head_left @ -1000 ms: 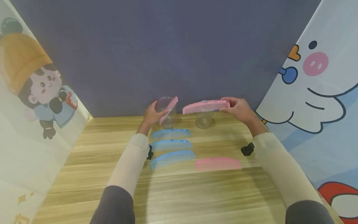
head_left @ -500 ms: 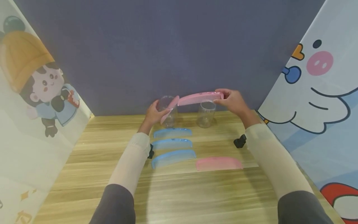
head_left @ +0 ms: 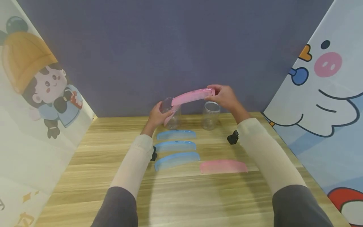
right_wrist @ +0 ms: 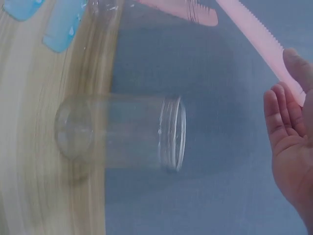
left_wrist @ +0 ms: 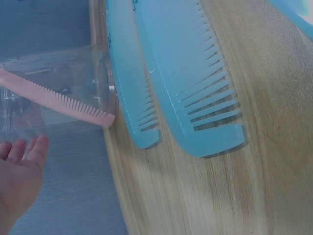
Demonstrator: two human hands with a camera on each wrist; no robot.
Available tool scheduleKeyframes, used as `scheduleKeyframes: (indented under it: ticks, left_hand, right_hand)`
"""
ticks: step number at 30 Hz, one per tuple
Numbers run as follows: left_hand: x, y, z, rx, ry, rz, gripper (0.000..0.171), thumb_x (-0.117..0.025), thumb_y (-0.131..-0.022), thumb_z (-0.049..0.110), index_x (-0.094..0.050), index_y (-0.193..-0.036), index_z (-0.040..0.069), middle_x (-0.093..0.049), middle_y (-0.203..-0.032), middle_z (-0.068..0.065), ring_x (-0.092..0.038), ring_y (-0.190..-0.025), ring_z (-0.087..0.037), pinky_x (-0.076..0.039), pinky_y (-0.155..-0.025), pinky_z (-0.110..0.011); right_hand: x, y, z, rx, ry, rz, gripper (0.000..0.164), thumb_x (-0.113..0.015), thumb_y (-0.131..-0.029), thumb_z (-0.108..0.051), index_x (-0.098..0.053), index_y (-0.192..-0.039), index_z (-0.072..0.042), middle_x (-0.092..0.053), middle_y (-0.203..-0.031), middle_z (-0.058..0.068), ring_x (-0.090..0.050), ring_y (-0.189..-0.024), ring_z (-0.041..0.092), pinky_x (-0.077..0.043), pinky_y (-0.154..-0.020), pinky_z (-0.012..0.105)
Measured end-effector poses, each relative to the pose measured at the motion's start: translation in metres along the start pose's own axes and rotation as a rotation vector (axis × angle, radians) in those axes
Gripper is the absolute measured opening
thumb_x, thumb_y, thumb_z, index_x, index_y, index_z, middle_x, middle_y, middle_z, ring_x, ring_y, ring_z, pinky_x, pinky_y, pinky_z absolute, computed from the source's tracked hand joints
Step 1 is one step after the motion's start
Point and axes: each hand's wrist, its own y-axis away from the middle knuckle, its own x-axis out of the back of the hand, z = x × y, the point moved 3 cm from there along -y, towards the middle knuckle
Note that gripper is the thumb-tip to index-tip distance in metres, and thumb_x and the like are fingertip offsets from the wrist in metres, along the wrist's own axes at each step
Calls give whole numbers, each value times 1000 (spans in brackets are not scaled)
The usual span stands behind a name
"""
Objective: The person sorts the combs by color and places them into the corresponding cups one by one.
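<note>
My left hand point(head_left: 156, 116) holds a clear plastic jar point(left_wrist: 78, 63) at the back of the table, thumb and fingers at its sides. A pink comb point(left_wrist: 63, 100) leans slantwise inside that jar, teeth showing through the wall. My right hand point(head_left: 225, 97) pinches a second pink comb point(head_left: 190, 96) by one end, raised above the table. Its far end overlaps the mouth of the left jar in the head view. Below the right hand another clear jar point(right_wrist: 132, 132) stands upright with its mouth uncovered and nothing inside.
Three blue combs point(head_left: 177, 159) lie in a column in front of the left jar. A third pink comb point(head_left: 224, 166) lies flat to their right. A grey wall point(head_left: 181, 56) rises behind the wooden table point(head_left: 181, 201), with cartoon-printed panels point(head_left: 320, 107) at both sides.
My right hand has moved left and upward, carrying its pink comb from above the right jar toward the left jar. The left hand has stayed at its jar.
</note>
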Motion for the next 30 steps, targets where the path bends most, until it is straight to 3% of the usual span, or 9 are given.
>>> scheduleKeyframes:
  ticks: [9, 15, 19, 24, 30]
  left_hand:
    - [-1, -1, -2, 8, 3, -6, 95, -75, -90, 47, -26, -161, 7, -41, -159, -21, -46, -141, -38, -43, -117, -52]
    - [-2, -1, -2, 13, 3, -5, 96, -75, -89, 49, -26, -161, 9, -43, -157, -20, -46, -140, -37, -43, -117, -52]
    - [-3, -1, -4, 18, 20, -10, 97, -75, -89, 50, -25, -162, 10, -39, -161, -19, -45, -143, -37, -42, -118, -52]
    - [-3, -1, -4, 13, 31, -6, 96, -76, -89, 49, -26, -161, 10, -37, -162, -18, -45, -143, -38, -42, -118, -52]
    - [-2, -3, -3, -8, 50, 6, 93, -77, -88, 45, -30, -159, 8, -40, -160, -19, -47, -141, -38, -42, -118, -51]
  right_hand:
    - [-16, -10, -10, 56, 124, 7, 58, -82, -87, -27, -63, -138, -8, -70, -100, 13, -54, -80, 21, -44, -62, 26]
    - [-29, -14, -18, 103, 169, 26, 60, -81, -89, -25, -59, -143, -9, -71, -107, 15, -61, -89, 24, -50, -73, 32]
    - [-38, -15, -22, 98, 114, 22, 64, -79, -91, -23, -53, -147, -8, -71, -116, 16, -67, -101, 27, -58, -85, 38]
    - [-43, -14, -26, 92, 3, 12, 65, -75, -94, -19, -46, -152, -8, -72, -124, 13, -67, -114, 27, -58, -97, 43]
    - [-42, -12, -25, 126, 12, 16, 58, -70, -97, -21, -48, -150, -7, -72, -125, 12, -66, -114, 28, -56, -99, 45]
